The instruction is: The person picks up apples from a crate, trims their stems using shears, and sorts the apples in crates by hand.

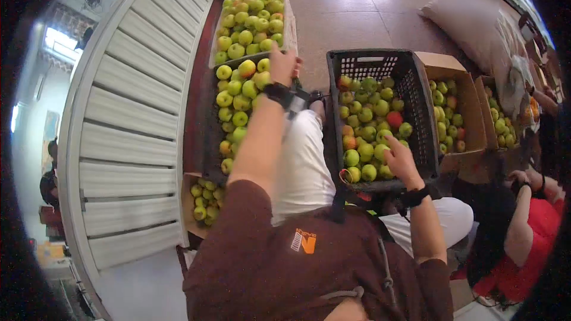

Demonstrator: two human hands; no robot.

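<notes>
Two crates of apples (240, 102) stand on your left, a white crate (290, 31) far and a black crate (212, 122) nearer. Your left hand (284, 66) is by where they meet, fingers bent; I cannot tell whether they hold anything. On the right, your right hand (402, 160) is over another crate (423, 125), forefinger extended, its grip unclear. A round green apple (380, 152), without a long axis, lies just left of those fingers, nearer your right hand.

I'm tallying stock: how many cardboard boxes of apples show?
3: one box right of the middle crate, another box farther right, a third box at lower left; more may be hidden.
</notes>
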